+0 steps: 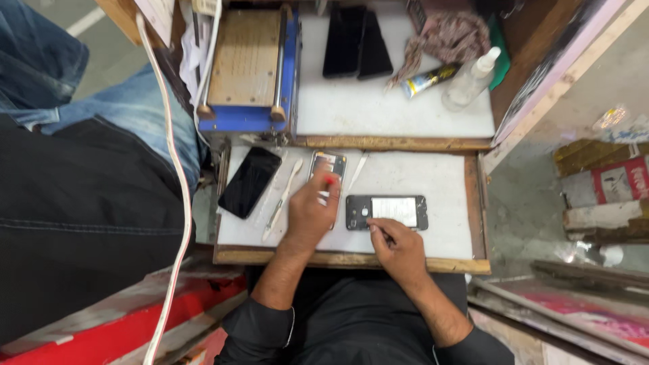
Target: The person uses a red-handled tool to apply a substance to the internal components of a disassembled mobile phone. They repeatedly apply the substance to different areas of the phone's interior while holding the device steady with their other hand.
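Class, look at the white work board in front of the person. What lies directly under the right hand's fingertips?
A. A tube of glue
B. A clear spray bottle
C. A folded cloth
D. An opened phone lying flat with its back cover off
D: the right hand holds a thin tool at the near edge of the opened phone on the white board; the spray bottle, the glue tube and the cloth lie on the far shelf.

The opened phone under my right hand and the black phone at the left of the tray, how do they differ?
The opened phone body lies crosswise showing its insides and a silvery plate; the black glossy phone lies tilted, its dark face unbroken. The right hand touches the opened one; no hand touches the black one. Both rest flat on the white tray.
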Demonstrator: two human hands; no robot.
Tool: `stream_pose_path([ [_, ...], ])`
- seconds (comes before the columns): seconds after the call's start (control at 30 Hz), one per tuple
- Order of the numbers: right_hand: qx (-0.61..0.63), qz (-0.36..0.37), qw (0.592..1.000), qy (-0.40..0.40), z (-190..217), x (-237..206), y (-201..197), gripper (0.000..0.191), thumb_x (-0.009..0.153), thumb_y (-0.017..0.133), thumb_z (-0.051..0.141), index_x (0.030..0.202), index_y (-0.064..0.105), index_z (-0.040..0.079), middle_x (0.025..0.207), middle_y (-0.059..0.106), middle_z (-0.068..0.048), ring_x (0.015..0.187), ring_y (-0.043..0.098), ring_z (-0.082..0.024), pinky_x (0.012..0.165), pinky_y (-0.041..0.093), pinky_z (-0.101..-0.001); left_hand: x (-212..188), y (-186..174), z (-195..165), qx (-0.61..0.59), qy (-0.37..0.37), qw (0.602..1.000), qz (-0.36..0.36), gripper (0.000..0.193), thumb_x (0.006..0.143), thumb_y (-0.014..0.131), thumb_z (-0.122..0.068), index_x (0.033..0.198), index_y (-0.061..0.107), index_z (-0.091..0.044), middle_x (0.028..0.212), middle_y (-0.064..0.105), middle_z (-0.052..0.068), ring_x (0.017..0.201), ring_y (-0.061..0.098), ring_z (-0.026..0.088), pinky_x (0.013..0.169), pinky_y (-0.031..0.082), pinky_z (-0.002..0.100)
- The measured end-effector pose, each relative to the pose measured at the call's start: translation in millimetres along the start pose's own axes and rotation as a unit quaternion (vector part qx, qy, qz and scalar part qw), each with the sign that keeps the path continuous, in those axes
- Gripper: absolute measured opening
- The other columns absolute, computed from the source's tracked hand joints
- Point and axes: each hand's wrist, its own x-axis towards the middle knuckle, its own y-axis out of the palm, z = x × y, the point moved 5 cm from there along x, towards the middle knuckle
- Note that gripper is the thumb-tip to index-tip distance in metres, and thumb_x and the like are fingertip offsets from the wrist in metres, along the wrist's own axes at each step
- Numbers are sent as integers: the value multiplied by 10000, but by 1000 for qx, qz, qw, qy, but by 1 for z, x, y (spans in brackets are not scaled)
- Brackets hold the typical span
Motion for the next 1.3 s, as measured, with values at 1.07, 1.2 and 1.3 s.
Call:
stream_pose_path([
  [1.07, -26, 100, 994, -41, 16, 1, 4, 276, 861, 794, 147, 1128, 756, 93, 1110, 776, -74, 707, 741, -124, 597, 588, -248, -80, -2, 9, -328, -276, 903, 13, 709, 1037, 638, -16, 1582, 185, -34, 1096, 692, 152, 984, 683, 163, 899, 585, 309],
  [1.2, 9, 96, 993, -64, 16, -1, 3, 228, 878, 804, 151, 1089, 750, 82, 1112, 777, -63, 805, 762, -127, 618, 608, -239, -81, 9, 7, -346, -265, 899, 30, 694, 1052, 625, -21, 1580, 175, -37, 1130, 682, 153, 1040, 675, 166, 937, 582, 320],
  [1.3, -11, 95, 994, -57, 12, -2, 4, 163, 888, 805, 152, 1031, 766, 84, 1065, 786, -48, 834, 766, -133, 612, 607, -242, -84, 11, 9, -334, -262, 904, 44, 690, 1058, 626, -28, 1572, 166, -38, 1111, 691, 155, 1046, 683, 169, 934, 593, 330],
])
